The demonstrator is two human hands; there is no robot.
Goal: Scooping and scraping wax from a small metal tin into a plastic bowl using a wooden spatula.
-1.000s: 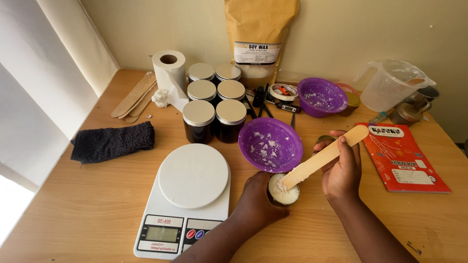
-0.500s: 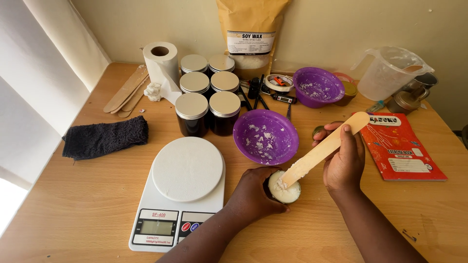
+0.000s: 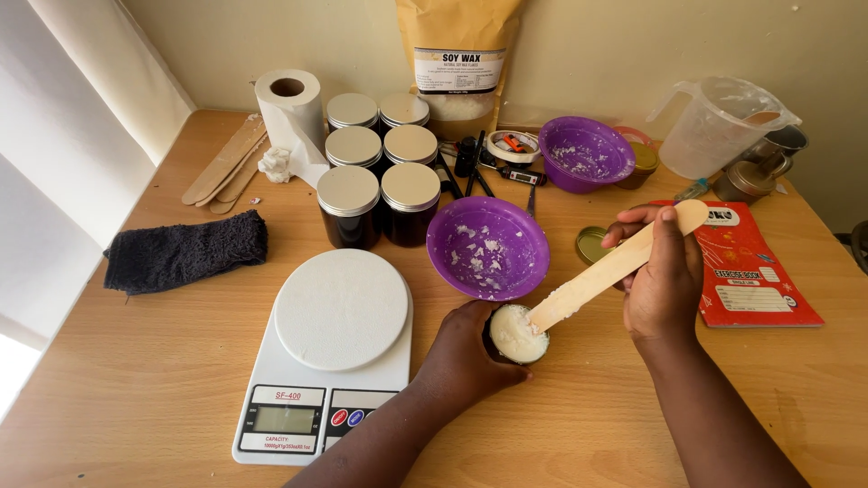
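Note:
My left hand (image 3: 466, 354) wraps around a small dark jar (image 3: 517, 333) full of white wax, standing on the wooden table (image 3: 154, 380). My right hand (image 3: 662, 271) grips a flat wooden stick (image 3: 608, 267), whose lower end rests in the wax at the jar's mouth. Just behind the jar sits a purple bowl (image 3: 488, 247) with white wax flakes stuck inside. A white kitchen scale (image 3: 330, 348) lies to the left of the jar.
Several dark jars with silver lids (image 3: 375, 176) stand behind the scale. A paper roll (image 3: 289, 108), spare sticks (image 3: 223, 163), a dark cloth (image 3: 185, 251), a brown wax bag (image 3: 457, 63), a second purple bowl (image 3: 586, 152), a clear jug (image 3: 719, 126) and a red booklet (image 3: 750, 267) surround them.
The view has shifted slightly. My right hand keeps working the stick in the jar, its upper end now a little lower and farther right. My left hand still holds the jar.

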